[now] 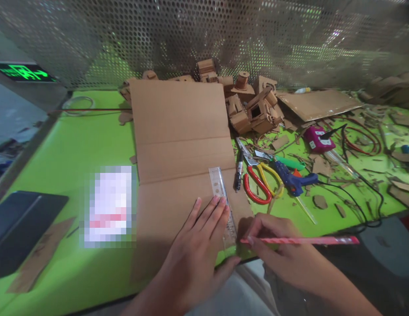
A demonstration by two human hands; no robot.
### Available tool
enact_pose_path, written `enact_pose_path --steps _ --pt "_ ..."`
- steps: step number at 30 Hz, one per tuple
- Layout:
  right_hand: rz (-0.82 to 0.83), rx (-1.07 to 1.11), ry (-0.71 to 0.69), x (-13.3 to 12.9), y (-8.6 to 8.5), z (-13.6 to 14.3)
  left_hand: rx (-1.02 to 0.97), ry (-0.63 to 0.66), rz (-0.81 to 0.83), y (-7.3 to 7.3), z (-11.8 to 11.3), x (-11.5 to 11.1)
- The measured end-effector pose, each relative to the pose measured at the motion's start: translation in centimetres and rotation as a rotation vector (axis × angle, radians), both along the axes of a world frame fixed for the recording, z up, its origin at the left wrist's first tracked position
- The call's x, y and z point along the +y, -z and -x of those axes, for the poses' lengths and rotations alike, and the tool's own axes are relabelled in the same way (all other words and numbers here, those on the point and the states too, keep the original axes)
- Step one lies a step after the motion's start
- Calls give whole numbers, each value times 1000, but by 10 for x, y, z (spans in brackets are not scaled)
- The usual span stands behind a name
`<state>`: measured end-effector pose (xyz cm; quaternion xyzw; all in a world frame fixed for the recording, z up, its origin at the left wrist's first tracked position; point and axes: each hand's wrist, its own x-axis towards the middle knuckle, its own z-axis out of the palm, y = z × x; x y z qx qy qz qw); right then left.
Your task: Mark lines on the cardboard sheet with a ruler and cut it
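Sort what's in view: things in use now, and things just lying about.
In use:
- ruler, under the left hand
- pink pencil, held in the right hand
- large cardboard sheet, beneath the ruler

Lying about:
- black marker
- red-and-yellow-handled scissors
- blue glue gun
- green-handled tool

Perforated metal screen (204,35) behind a lime-green tabletop (82,145), luminous green sign (24,72) at left

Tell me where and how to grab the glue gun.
Grip the glue gun by its handle, probably from above and the right: it lies on its side, the handle jutting right, while the scissors crowd its left.
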<state>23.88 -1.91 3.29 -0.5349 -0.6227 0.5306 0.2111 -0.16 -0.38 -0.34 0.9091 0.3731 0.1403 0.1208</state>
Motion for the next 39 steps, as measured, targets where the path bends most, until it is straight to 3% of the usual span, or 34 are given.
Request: enact_pose_path --steps 5,16,23,31,39 --pt "-16 23 40 9 6 1 -6 0 -13 0 1 0" --pt "-168 -135 71 57 7 15 10 -5 -32 5 1 -3" --pt "-212 -86 84 64 5 14 11 -10 -9 2 0 0" --pt "-290 -110 142 69 14 23 8 -5 2 3 0 1" --pt "-160 -108 56 51 5 11 -14 -13 -25 4 1 0"
